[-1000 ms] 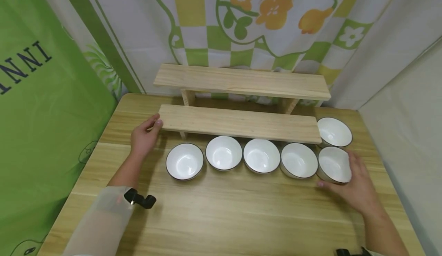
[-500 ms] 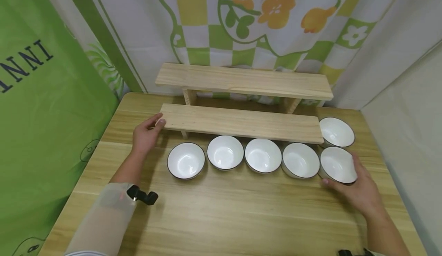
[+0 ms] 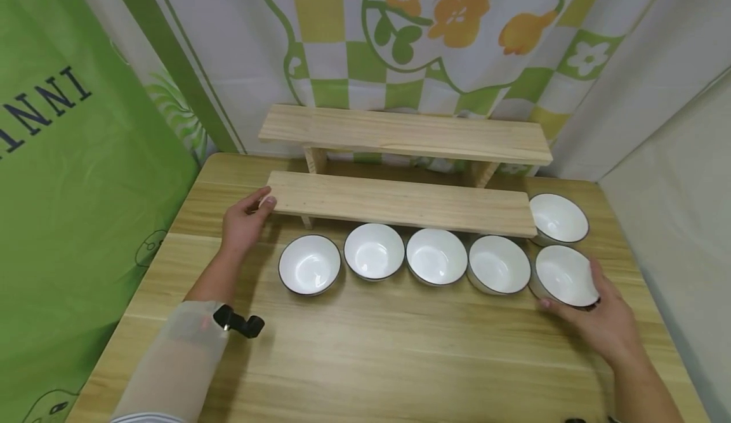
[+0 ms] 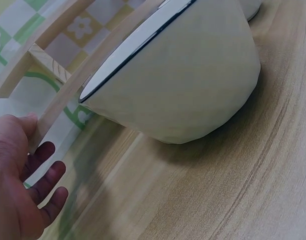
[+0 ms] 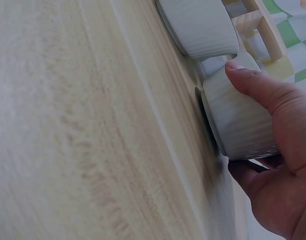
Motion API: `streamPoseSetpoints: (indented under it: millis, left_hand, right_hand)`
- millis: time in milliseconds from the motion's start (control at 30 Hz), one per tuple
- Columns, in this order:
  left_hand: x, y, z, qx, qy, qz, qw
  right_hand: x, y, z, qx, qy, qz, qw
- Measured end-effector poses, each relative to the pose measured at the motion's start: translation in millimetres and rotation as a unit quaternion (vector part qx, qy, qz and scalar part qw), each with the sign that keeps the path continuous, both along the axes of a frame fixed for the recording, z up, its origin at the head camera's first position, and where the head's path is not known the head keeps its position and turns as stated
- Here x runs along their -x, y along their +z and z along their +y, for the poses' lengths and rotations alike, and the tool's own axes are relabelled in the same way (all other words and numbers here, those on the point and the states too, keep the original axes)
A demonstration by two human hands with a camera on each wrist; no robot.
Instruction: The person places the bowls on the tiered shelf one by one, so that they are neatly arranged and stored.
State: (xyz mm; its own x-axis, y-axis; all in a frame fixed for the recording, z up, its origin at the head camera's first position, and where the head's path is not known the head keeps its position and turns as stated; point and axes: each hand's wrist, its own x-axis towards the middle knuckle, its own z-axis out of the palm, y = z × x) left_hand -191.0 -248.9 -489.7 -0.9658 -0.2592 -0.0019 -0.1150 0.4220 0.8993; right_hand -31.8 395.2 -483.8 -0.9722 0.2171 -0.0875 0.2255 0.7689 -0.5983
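At the left end of a two-tier wooden shelf's lower board [image 3: 400, 205], my left hand [image 3: 242, 226] pinches the edge between thumb and finger. The left wrist view shows the other fingers of that hand [image 4: 15, 180] loosely bent below the board. My right hand [image 3: 611, 328] grips a white dark-rimmed bowl [image 3: 565, 276] at the right end of the front row. In the right wrist view, the thumb lies along the wall of this bowl [image 5: 240, 117] and fingers reach round its other side. Whether its base touches the table cannot be made out.
More matching bowls line up before the shelf: far left [image 3: 309, 264], then one [image 3: 374, 252], another [image 3: 436, 257] and one beside the held bowl [image 3: 499, 264]. Another bowl [image 3: 558, 219] stands by the shelf's right end. The upper board [image 3: 405, 132] backs onto a patterned curtain [image 3: 365, 61].
My right hand has shifted the held bowl slightly right and toward me, widening its gap from the neighbouring bowl. My left hand stays on the shelf end; the view drifted a little.
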Motion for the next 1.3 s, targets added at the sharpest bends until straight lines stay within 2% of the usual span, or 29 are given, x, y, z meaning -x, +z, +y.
streamPoseSetpoints:
  millis: [467,767,933,1300]
  left_hand:
    - [1.3,-2.8,-1.1,-0.014,0.002,-0.007,0.9999]
    - [-1.9,-1.3,0.1,-0.024,0.002,-0.014,0.9996]
    - [-2.1,-0.9,1.2,-0.028,0.008,-0.014,0.9995]
    - [-0.5,-2.2,2.5,-0.071,0.012,-0.015,0.9973]
  right_hand:
    - [-5.4,14.6,-0.5,0.008,-0.014,0.003,1.000]
    - [-7.5,26.4,-2.9,0.020,-0.016,0.007,1.000]
    - [-8.0,31.7,-6.4,0.023,-0.014,0.021,0.999]
    - [-3.2,46.6,-14.2,0.018,-0.005,0.024,1.000]
